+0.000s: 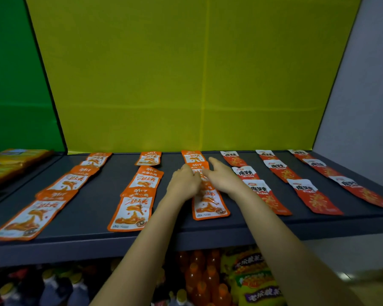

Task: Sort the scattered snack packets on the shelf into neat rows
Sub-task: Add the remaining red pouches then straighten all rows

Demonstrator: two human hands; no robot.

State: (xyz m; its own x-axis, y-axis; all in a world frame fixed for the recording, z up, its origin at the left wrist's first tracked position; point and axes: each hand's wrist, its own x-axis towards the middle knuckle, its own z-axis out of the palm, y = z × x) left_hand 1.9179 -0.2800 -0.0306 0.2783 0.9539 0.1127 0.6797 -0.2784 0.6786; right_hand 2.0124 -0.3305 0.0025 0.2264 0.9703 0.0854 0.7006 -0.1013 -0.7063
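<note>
Orange-and-white snack packets lie in three rows running front to back on the dark grey shelf [97, 206]; red-and-white packets form three more rows on the right. Both hands meet over the middle packet [198, 167] of the third orange row. My left hand [182, 181] lies with curled fingers on that packet's left side. My right hand [221, 176] rests on its right side, index finger stretched toward the back packet [192, 156]. The row's front packet [209, 205] lies partly under my wrists. Whether either hand pinches the middle packet is hidden.
The nearest red packet [266, 196] lies just right of my right forearm. A yellow back panel [175, 85] closes the shelf behind. Orange packs [11, 162] are stacked on the neighbouring shelf at left. Below, orange drink bottles [199, 277] and yellow noodle bags [254, 281] stand.
</note>
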